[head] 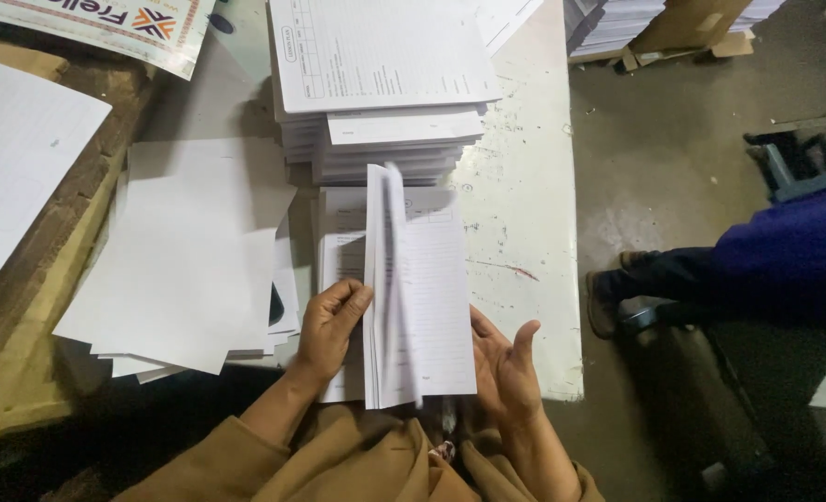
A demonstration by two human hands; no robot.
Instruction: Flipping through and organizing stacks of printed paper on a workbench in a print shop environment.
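your hands work one thin bundle of white printed ruled sheets [419, 307] at the near edge of the white scuffed bench [524, 214]. your left hand [332, 321] grips the bundle's left edge, thumb curled over the top sheets and fingers pressing down. your right hand [506, 363] lies open and palm up just beside the right edge, grasping nothing, while some sheets stand up on edge, blurred in mid-flip.

going left to right: a loose white sheet [23, 153] lies on the brown wooden surface [69, 214] at far left; next comes a fanned, untidy heap of blank white sheets [190, 270], just beside your left hand; beyond the bundle rises a tall stack of white printed forms [385, 93]; at far right, well apart, another person's dark shoe [603, 297] and blue trouser leg [785, 251] stand on the grey concrete floor [673, 158].

to flip cleanly, keep the left thumb firm on the settled sheets, let the right fingertips catch one leaf at a time, and keep the edges squared to the bench.
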